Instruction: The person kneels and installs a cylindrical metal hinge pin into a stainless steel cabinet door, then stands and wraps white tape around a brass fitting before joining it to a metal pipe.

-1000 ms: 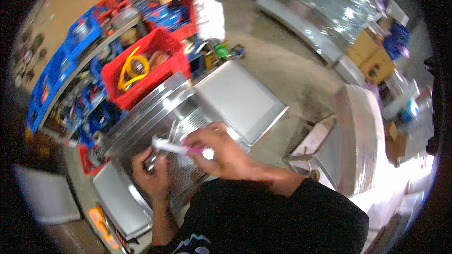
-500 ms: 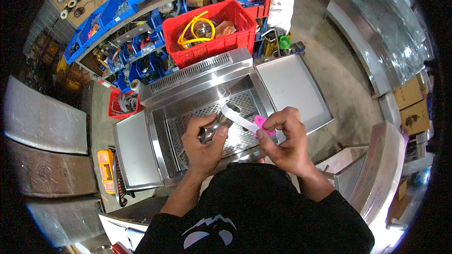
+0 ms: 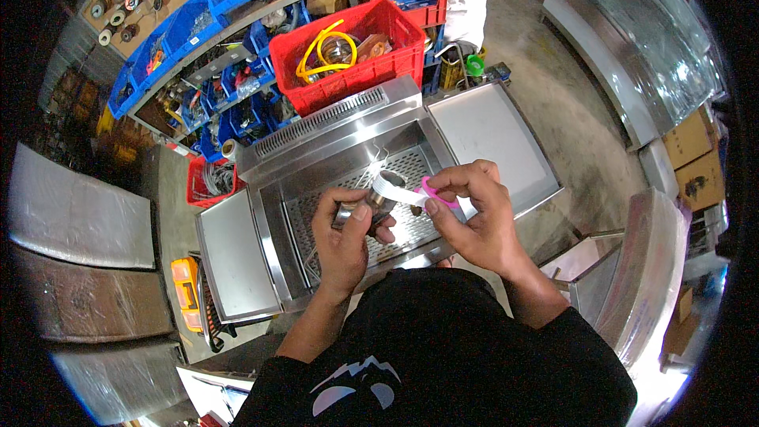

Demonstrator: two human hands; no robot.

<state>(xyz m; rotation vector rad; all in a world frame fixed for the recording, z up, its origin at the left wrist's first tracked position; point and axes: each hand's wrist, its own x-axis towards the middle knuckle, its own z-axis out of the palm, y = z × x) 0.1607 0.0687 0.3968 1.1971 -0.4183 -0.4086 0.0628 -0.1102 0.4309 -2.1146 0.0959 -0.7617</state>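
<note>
My left hand (image 3: 341,241) is closed around a shiny metal pipe fitting (image 3: 379,207), its round open end tilted up toward the far right. White thread seal tape (image 3: 408,197) lies around that end and stretches across to a pink tape spool (image 3: 428,187). The spool is pinched between thumb and fingers of my right hand (image 3: 478,213), just right of the fitting. Both hands are above a stainless steel basin unit (image 3: 273,225) with a perforated plate (image 3: 336,178) inside. A thin bent wire (image 3: 379,152) stands up at the basin's far side.
Flat metal side shelves (image 3: 237,265) flank the basin. A red crate (image 3: 348,83) holding yellow tubing (image 3: 304,71) stands behind it, before racks of blue bins (image 3: 194,28). At left are an orange-and-black case (image 3: 186,292) and wrapped panels (image 3: 87,209); wrapped metal units (image 3: 640,55) stand right.
The fitting's end has turned upward, and the tape now lies around it rather than hanging across. The right hand and spool have shifted slightly up and left, and the spool is turned more edge-on.
</note>
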